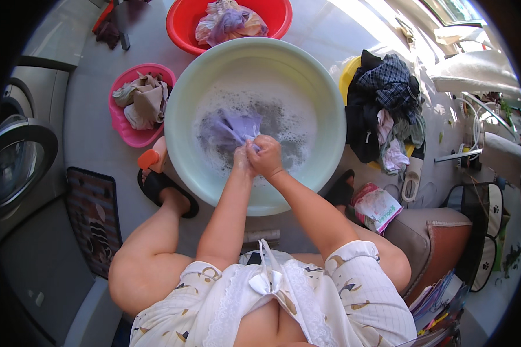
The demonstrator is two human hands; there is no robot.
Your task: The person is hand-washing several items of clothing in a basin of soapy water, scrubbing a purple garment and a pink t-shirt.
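Observation:
Before me stands a large pale green plastic basin [330, 130] of sudsy water. Over its middle, my left hand [243, 159] and my right hand [265, 155] are pressed together, both closed on a lavender cloth [234, 127]. The cloth fans out from my fists towards the far left, its lower part lying in the foamy water. Bunched fabric shows between my fingers. White foam and bubbles surround the cloth, and under the suds the rest of the water is hidden.
A red basin [178, 27] with laundry stands beyond; a pink basin [116, 117] with clothes is at left, beside an orange-capped bottle [155, 157]. At right, a yellow basin [346, 78] overflows with dark clothes, near a plastic packet [375, 208]. An open front-loading washing machine [26, 104] stands far left.

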